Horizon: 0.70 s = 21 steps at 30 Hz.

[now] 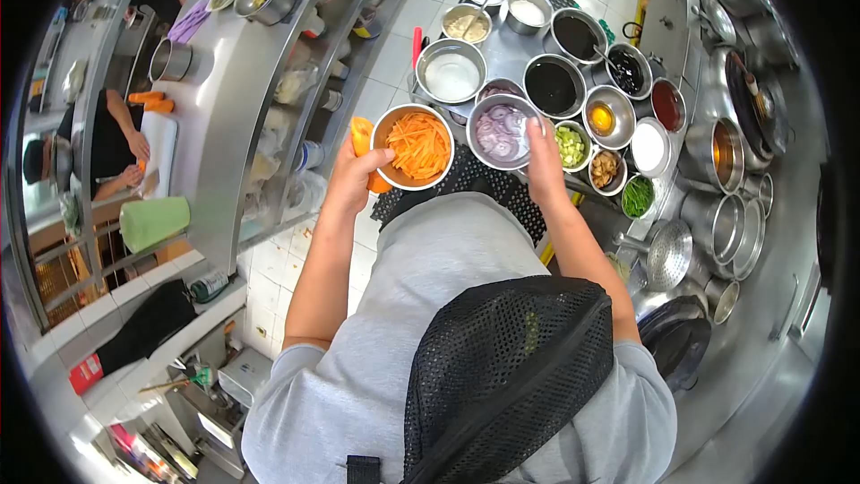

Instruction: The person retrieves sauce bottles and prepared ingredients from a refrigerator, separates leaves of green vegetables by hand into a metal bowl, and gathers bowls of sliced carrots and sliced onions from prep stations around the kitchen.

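My left hand is closed on a bowl of carrot strips, its thumb over the rim. Something orange, perhaps a whole carrot or a cloth, shows between that hand and the bowl; its kind is unclear. On the other side, my right hand grips a metal bowl of sliced red onion by its right rim. Both bowls are upright, close together but apart, in front of my body. Part of another bowl shows behind the onion bowl. A bowl of chopped green vegetable stands near my right hand.
Bowls of dark sauce, white powder and chopped green herbs crowd the metal table. Pots and a perforated ladle are at right. Across the left counter, another person's hands work at a white board.
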Available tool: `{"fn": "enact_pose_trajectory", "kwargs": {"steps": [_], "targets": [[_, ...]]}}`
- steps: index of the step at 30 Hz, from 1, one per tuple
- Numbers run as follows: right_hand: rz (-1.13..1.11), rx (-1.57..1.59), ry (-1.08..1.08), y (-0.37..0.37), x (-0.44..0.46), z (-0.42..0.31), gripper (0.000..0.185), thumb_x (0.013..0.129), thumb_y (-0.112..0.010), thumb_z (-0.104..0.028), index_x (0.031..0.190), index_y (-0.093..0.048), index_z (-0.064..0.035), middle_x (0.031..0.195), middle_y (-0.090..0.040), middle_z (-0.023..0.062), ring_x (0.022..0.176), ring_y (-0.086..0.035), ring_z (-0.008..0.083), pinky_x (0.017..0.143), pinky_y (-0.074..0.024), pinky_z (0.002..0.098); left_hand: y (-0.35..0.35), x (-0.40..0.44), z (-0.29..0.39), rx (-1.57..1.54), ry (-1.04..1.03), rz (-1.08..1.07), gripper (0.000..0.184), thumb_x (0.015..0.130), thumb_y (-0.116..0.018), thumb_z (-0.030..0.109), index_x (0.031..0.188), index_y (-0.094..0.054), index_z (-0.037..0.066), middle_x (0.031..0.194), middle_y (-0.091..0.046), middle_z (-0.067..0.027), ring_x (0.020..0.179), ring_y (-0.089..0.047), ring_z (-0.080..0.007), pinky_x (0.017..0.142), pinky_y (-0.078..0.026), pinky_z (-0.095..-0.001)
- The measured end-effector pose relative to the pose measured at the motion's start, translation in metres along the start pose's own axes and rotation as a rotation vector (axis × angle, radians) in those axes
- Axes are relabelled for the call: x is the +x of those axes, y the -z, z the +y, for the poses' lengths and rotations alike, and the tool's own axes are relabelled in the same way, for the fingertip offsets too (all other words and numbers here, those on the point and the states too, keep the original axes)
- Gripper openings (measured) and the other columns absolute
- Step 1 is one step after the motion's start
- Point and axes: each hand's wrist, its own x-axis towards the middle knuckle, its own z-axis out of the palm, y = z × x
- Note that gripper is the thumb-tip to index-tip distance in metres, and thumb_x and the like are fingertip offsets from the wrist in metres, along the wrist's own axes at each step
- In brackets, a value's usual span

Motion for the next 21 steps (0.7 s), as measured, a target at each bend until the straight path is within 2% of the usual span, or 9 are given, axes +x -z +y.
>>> {"fn": "enact_pose_trajectory", "kwargs": {"steps": [1,2,5,13,15,17,19,20,21], "targets": [[-0.006,0.009,0.031,0.005,0.001,-0.002,0.057,0.115,-0.052,-0.038,0.158,-0.051,0.0007,0.154,-0.057,0.0138,0.142,-0.052,0.0217,0.121,-0.0375,0.036,0.001,-0.003,-0.001,-0.008,-0.008,0.012,0.051,0.085,-0.077,0.005,0.132,-0.057,0.002,0.119,-0.069,-0.0078,0.107,-0.07,-0.0187,0.099,-0.056,-0.0355],[0.004,0.015,0.038,0.009,0.004,-0.002,0.061,0.115,-0.049,-0.044,0.157,-0.049,0.0011,0.149,-0.06,0.0122,0.136,-0.057,0.02,0.116,-0.0442,0.0364,0.003,-0.004,-0.002,0.019,-0.033,0.035,0.051,0.084,-0.077,0.005,0.131,-0.057,0.002,0.119,-0.069,-0.0075,0.107,-0.07,-0.0182,0.098,-0.056,-0.0355],[-0.024,0.06,0.071,0.015,0.002,-0.012,0.058,0.116,-0.05,-0.043,0.154,-0.051,0.0004,0.145,-0.062,0.0128,0.132,-0.062,0.0207,0.11,-0.0512,0.0369,0.009,-0.008,-0.003,0.062,-0.074,0.088,0.052,0.083,-0.079,0.005,0.13,-0.058,0.003,0.118,-0.068,-0.0066,0.105,-0.069,-0.017,0.096,-0.055,-0.0351],[-0.007,0.316,0.007,-0.014,-0.036,-0.048,0.056,0.116,-0.05,-0.043,0.153,-0.052,-0.0011,0.147,-0.063,0.0125,0.13,-0.065,0.0227,0.112,-0.0517,0.0394,-0.002,0.001,-0.003,0.209,-0.106,0.128,0.049,0.081,-0.082,0.005,0.124,-0.059,0.005,0.107,-0.067,-0.0033,0.094,-0.067,-0.015,0.085,-0.056,-0.0323],[-0.125,0.266,-0.052,-0.028,-0.041,-0.047,0.057,0.116,-0.049,-0.044,0.154,-0.052,-0.0011,0.15,-0.061,0.0128,0.135,-0.061,0.0234,0.118,-0.0462,0.0395,0.0,0.01,-0.01,0.23,-0.094,0.102,0.047,0.08,-0.081,0.004,0.122,-0.059,0.005,0.104,-0.066,-0.0029,0.091,-0.067,-0.0149,0.083,-0.056,-0.0324],[-0.117,-0.016,0.011,-0.049,-0.04,-0.034,0.059,0.117,-0.047,-0.044,0.155,-0.051,0.001,0.153,-0.06,0.0143,0.14,-0.057,0.0239,0.123,-0.0391,0.0383,-0.002,0.013,-0.014,0.243,-0.101,0.072,0.044,0.081,-0.08,0.005,0.119,-0.06,0.006,0.103,-0.066,-0.002,0.091,-0.067,-0.0144,0.083,-0.056,-0.0327],[-0.238,-0.333,0.015,-0.058,-0.036,-0.013,0.07,0.116,-0.044,-0.05,0.159,-0.046,0.0058,0.162,-0.051,0.0228,0.153,-0.045,0.0296,0.128,-0.031,0.0389,-0.001,0.024,-0.027,0.219,-0.098,0.065,0.04,0.083,-0.077,0.007,0.119,-0.061,0.007,0.103,-0.066,-0.0018,0.091,-0.067,-0.0141,0.083,-0.056,-0.033],[-0.242,-0.412,0.11,-0.077,-0.048,-0.031,0.069,0.116,-0.042,-0.049,0.159,-0.046,0.004,0.159,-0.054,0.0245,0.151,-0.048,0.0307,0.126,-0.0343,0.04,0.01,0.036,-0.043,0.197,-0.065,0.042,0.035,0.088,-0.077,0.011,0.12,-0.062,0.008,0.105,-0.067,-0.0023,0.092,-0.067,-0.0139,0.083,-0.056,-0.033],[-0.272,-0.377,0.064,-0.086,-0.054,-0.033,0.066,0.116,-0.044,-0.048,0.16,-0.047,0.0015,0.157,-0.055,0.0264,0.15,-0.05,0.0333,0.124,-0.0378,0.0413,0.0,0.031,-0.032,0.232,-0.036,0.088,0.033,0.094,-0.077,0.014,0.122,-0.062,0.009,0.105,-0.067,-0.0023,0.092,-0.067,-0.0133,0.082,-0.057,-0.032]]}}
